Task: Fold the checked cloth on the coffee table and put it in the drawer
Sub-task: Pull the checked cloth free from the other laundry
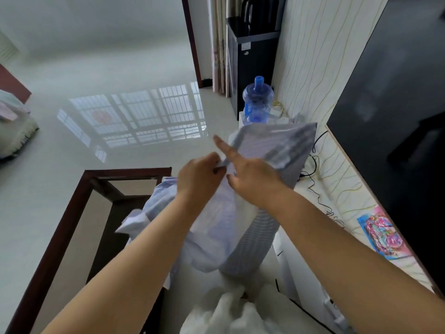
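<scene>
The checked cloth (272, 150), pale blue and white, hangs in the air in front of me, its upper part lifted and the rest drooping down towards my lap. My left hand (199, 177) pinches an edge of it at mid-frame. Just to the right, my right hand (250, 174) grips the same edge, with the index finger stretched out up-left. The coffee table (72, 213), dark wood frame with a glass top, lies below and to the left; the cloth's lower end hangs over its right side. No drawer can be made out.
A blue water bottle (257, 102) stands behind the cloth beside a dark dispenser cabinet (250, 56). A black TV (395, 116) fills the right, over a white unit with cables (313, 179) and a colourful picture (382, 235). Glossy floor spreads left.
</scene>
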Available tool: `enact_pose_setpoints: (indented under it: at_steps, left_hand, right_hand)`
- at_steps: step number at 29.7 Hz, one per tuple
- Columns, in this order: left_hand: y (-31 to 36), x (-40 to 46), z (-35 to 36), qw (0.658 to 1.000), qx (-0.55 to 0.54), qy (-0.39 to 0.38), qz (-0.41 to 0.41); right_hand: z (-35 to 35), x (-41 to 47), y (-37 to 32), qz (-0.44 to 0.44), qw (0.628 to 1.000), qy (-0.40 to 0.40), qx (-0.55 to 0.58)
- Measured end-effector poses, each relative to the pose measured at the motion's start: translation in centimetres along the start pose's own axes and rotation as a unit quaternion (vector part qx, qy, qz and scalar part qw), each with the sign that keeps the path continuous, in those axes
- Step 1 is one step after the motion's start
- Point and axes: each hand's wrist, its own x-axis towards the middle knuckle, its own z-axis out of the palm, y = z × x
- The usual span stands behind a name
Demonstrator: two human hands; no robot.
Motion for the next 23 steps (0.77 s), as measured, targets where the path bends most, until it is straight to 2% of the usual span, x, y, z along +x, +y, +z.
enact_pose_setpoints:
  at_steps: [3,5,8,11,16,19,23]
  left_hand:
    - [1.4,-1.4,-1.1,0.995,-0.032,0.049,0.084]
    - [0.6,-2.0,-1.8,0.992,-0.042,0.074,0.095]
    - [-1.9,-2.7,-1.5,0.994,-0.089,0.065,-0.009]
    - [-4.6,-3.7,0.2,0.981,-0.144,0.025,-0.125]
    - [-6.0,-3.0,3.6,0.962,-0.201,-0.056,-0.177]
    - [-5.9,-2.6,5.1,0.953,-0.196,-0.117,-0.202]
    - [-6.7,-3.6,6.2,0.921,-0.265,-0.181,-0.221]
  right_hand:
    - [0.0,1.3,0.5,0.023,0.999,-0.042,-0.014]
    - [-0.6,1.3,0.9,0.028,0.999,-0.023,0.008]
    - [-1.1,1.2,0.2,-0.005,0.999,0.038,0.036]
    - [-1.5,1.0,-1.6,-0.041,0.996,0.072,0.010]
    - [-2.1,0.4,-3.0,-0.087,0.993,0.083,-0.014]
    - [-3.5,-0.2,-2.9,-0.098,0.990,0.100,0.010]
    - [-5.4,-0.9,-3.3,-0.139,0.982,0.127,0.017]
